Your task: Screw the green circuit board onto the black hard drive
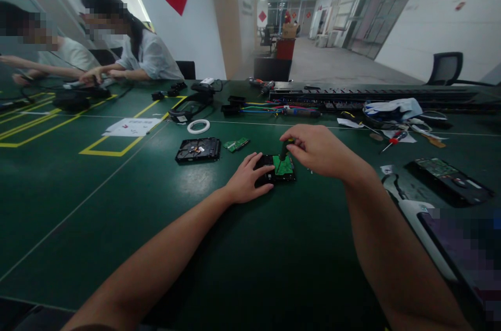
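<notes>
A black hard drive (pixel 284 174) with a green circuit board (pixel 285 166) on top lies on the green table (pixel 156 237). My left hand (pixel 246 179) rests flat on the drive's left part, fingers spread. My right hand (pixel 319 149) is closed round a small screwdriver (pixel 282 150) with a dark handle, its tip standing down on the green board.
A second black drive (pixel 198 149) and a loose green board (pixel 236 144) lie to the left, a white tape roll (pixel 198 126) behind. Cables and tools crowd the back; another drive (pixel 450 178) and a red screwdriver (pixel 393 140) lie right. Two people work at far left.
</notes>
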`<state>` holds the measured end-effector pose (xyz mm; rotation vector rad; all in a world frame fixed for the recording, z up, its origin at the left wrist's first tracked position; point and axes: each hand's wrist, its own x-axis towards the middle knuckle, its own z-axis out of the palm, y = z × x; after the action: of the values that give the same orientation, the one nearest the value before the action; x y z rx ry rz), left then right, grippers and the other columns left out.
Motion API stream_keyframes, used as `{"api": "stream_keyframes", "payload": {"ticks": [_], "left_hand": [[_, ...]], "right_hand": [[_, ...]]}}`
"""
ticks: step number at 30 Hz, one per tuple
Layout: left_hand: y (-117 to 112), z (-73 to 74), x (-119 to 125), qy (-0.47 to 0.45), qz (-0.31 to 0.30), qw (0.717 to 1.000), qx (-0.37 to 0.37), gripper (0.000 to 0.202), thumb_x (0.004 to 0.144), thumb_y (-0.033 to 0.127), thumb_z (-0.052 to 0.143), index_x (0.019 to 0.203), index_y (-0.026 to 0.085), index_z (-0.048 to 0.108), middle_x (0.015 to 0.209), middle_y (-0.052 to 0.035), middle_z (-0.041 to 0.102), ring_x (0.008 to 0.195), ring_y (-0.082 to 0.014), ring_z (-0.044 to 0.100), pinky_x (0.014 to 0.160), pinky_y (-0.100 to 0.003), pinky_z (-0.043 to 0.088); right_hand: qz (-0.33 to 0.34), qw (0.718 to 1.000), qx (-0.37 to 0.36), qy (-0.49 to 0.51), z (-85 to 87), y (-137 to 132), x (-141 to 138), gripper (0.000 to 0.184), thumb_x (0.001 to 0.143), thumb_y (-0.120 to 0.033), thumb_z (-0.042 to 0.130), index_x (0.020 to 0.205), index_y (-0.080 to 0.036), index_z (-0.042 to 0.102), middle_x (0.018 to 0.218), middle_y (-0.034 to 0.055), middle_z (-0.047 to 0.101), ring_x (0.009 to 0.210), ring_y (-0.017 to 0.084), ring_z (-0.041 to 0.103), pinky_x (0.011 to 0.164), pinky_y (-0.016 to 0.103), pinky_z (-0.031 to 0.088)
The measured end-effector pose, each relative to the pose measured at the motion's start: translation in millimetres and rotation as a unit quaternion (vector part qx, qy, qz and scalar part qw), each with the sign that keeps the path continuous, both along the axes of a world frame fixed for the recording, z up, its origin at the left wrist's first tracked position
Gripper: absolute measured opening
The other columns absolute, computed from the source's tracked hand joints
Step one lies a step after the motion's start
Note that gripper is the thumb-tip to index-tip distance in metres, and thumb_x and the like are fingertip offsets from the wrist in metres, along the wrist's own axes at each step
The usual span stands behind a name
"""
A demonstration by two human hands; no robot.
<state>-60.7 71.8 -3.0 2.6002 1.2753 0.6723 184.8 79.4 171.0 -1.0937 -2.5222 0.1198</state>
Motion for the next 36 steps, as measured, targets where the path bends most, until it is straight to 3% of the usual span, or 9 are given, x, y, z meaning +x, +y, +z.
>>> {"api": "stream_keyframes", "payload": {"ticks": [6, 14, 22, 29, 36], "left_hand": [[-1.1, 1.8, 0.7, -0.002, 0.002, 1.0, -0.002, 0.061, 0.095, 0.049, 0.076, 0.151, 0.032, 0.061, 0.174, -0.0106, 0.028, 0.162, -0.0421, 0.022, 0.128, -0.064, 0.031], [-0.6, 0.6, 0.8, -0.007, -0.001, 1.0, 0.001, 0.061, 0.094, 0.049, 0.077, 0.151, 0.032, 0.062, 0.174, -0.0108, 0.029, 0.161, -0.0425, 0.022, 0.129, -0.065, 0.031], [-0.7, 0.7, 0.7, -0.004, 0.001, 1.0, -0.002, 0.061, 0.095, 0.049, 0.077, 0.151, 0.032, 0.062, 0.175, -0.0098, 0.028, 0.161, -0.0426, 0.023, 0.128, -0.066, 0.031], [-0.3, 0.3, 0.1, -0.008, -0.001, 1.0, 0.002, 0.061, 0.094, 0.049, 0.077, 0.151, 0.032, 0.062, 0.175, -0.01, 0.029, 0.161, -0.0435, 0.024, 0.127, -0.066, 0.033], [0.8, -0.8, 0.3, -0.002, 0.001, 1.0, 0.005, 0.061, 0.094, 0.05, 0.077, 0.151, 0.032, 0.062, 0.174, -0.0111, 0.03, 0.161, -0.0427, 0.025, 0.128, -0.066, 0.032]], "right_hand": [[0.026, 0.999, 0.015, 0.016, -1.2, 1.4, 1.3, 0.03, 0.095, -0.01, 0.055, 0.113, -0.016, 0.079, 0.117, 0.0113, 0.077, 0.105, 0.024, 0.07, 0.094, 0.036, 0.051], [0.036, 0.999, 0.009, 0.018, -1.5, 1.6, -2.8, 0.017, 0.101, -0.026, 0.065, 0.1, -0.018, 0.079, 0.098, 0.0081, 0.075, 0.088, 0.021, 0.065, 0.081, 0.033, 0.045], [0.006, 1.0, -0.01, 0.028, -2.4, 0.1, -2.6, 0.024, 0.096, -0.021, 0.064, 0.117, -0.015, 0.073, 0.11, 0.0103, 0.076, 0.083, 0.02, 0.065, 0.077, 0.033, 0.045], [-0.031, 0.999, -0.01, 0.024, -0.9, 0.9, -2.9, 0.018, 0.093, -0.029, 0.067, 0.099, -0.014, 0.075, 0.098, 0.0103, 0.074, 0.081, 0.021, 0.066, 0.076, 0.034, 0.045], [-0.005, 1.0, -0.023, 0.021, -2.0, -0.2, -3.7, 0.025, 0.096, -0.022, 0.06, 0.114, -0.015, 0.076, 0.101, 0.0093, 0.077, 0.082, 0.021, 0.067, 0.076, 0.033, 0.046]]}}
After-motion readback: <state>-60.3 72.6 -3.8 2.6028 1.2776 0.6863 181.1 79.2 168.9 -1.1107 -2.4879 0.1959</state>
